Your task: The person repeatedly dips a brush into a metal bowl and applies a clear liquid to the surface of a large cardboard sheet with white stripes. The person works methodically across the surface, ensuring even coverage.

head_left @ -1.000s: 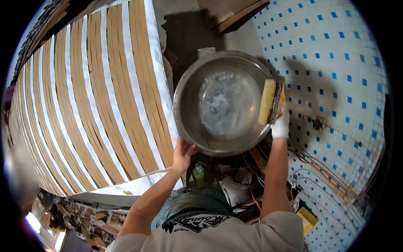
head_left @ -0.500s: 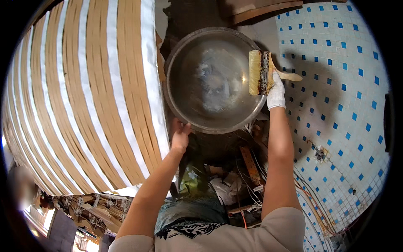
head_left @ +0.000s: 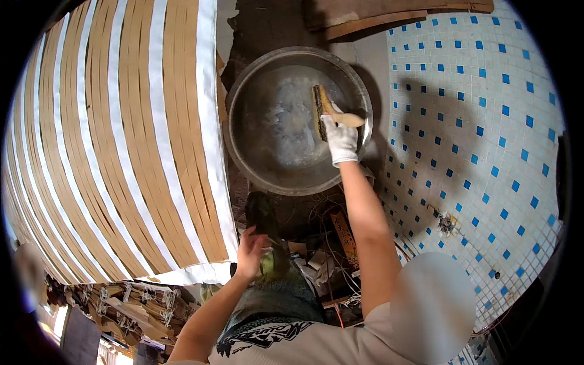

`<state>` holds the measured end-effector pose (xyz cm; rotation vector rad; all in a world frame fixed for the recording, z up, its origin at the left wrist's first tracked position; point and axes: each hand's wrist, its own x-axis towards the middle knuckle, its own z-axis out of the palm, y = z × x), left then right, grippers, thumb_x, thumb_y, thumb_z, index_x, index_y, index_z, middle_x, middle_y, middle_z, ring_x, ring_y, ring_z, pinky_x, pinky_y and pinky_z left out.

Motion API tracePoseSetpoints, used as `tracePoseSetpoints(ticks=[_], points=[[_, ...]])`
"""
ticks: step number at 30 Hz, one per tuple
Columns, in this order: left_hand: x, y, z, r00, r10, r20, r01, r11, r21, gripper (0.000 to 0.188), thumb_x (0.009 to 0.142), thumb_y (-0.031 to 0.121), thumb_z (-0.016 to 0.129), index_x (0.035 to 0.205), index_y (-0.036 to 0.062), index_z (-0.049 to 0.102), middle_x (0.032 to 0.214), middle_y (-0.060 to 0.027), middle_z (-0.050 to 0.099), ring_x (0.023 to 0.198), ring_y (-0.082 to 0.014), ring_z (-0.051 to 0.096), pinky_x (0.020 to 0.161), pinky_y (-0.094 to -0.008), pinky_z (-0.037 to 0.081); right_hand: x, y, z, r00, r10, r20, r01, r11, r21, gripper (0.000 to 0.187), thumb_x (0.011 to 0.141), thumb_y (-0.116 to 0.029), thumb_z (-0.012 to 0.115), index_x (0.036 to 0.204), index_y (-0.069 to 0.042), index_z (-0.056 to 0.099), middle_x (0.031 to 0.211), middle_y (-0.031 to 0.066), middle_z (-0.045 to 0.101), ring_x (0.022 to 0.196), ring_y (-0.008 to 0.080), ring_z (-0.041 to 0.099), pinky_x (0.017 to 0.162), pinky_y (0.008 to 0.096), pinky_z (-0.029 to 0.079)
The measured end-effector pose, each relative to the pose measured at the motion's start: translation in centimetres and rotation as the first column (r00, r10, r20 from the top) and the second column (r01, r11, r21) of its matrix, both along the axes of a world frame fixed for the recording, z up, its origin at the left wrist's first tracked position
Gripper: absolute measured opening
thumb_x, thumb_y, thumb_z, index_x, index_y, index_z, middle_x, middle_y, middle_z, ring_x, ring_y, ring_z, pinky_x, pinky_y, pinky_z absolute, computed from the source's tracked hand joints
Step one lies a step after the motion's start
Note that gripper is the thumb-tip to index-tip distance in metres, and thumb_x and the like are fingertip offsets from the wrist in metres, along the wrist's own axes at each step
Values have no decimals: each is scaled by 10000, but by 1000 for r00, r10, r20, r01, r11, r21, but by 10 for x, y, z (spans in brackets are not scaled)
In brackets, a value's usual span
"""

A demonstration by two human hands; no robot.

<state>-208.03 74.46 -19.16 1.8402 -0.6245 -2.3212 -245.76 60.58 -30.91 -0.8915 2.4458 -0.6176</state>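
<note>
A wide wooden-handled brush (head_left: 322, 103) is in my right hand (head_left: 342, 143), which wears a white glove and is closed around it near the handle. The brush is tilted inside a large round metal basin (head_left: 236, 143), toward its right side, with its bristles turned down. Whitish, cloudy patches show in the middle of the basin; whether the bristles touch its contents I cannot tell. My left hand (head_left: 248, 252) is bare and holds nothing. Its fingers are loosely apart, above my leg and beside the edge of the striped surface.
Brown strips with white bands cover a broad surface (head_left: 137, 152) on the left. Tiles dotted with blue squares (head_left: 462, 146) fill the right side. A wooden board (head_left: 377, 24) lies beyond the basin. Cords and an orange-brown bar (head_left: 344, 237) clutter the ground near my legs.
My right hand has moved left and lowered the brush into the basin, turning its bristles down. My left hand has left the basin's rim and drawn back toward my body.
</note>
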Motion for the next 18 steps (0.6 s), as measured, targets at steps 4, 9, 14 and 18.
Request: tracePoseSetpoints(ticks=[4, 9, 14, 18], points=[[23, -4, 50, 999, 37, 19, -38, 998, 40, 584, 1025, 106, 472, 1552, 124, 220, 1236, -157, 603, 1033, -235, 647, 879, -373, 535, -5, -5, 44, 868, -215, 448, 288, 952, -102, 467, 830, -426, 710, 1004, 7, 720, 930, 77, 705, 809, 172, 612, 775, 325, 493], [26, -7, 99, 993, 36, -112, -27, 996, 84, 576, 1024, 97, 471, 1548, 92, 231, 1226, -160, 608, 1022, -227, 638, 901, -362, 524, -27, 28, 45, 751, -408, 519, 357, 912, 200, 500, 795, -392, 734, 1096, 6, 695, 1069, 93, 695, 964, 197, 630, 884, 328, 469], [36, 4, 108, 990, 113, -83, -113, 994, 4, 589, 1027, 80, 447, 1557, 67, 192, 1226, -152, 603, 1012, -204, 626, 886, -339, 523, 15, 27, 95, 725, -538, 431, 327, 819, 472, 531, 760, -328, 776, 1142, 16, 641, 1239, 184, 604, 1118, 254, 556, 995, 382, 415], [65, 22, 110, 980, 182, -84, -188, 980, -71, 548, 1040, 83, 408, 1551, 70, 214, 1182, -123, 619, 986, -201, 636, 880, -336, 531, 17, 46, 98, 642, -477, 600, 124, 837, 533, 565, 854, -382, 684, 1305, -62, 566, 1296, 133, 576, 1098, 222, 551, 898, 389, 493]])
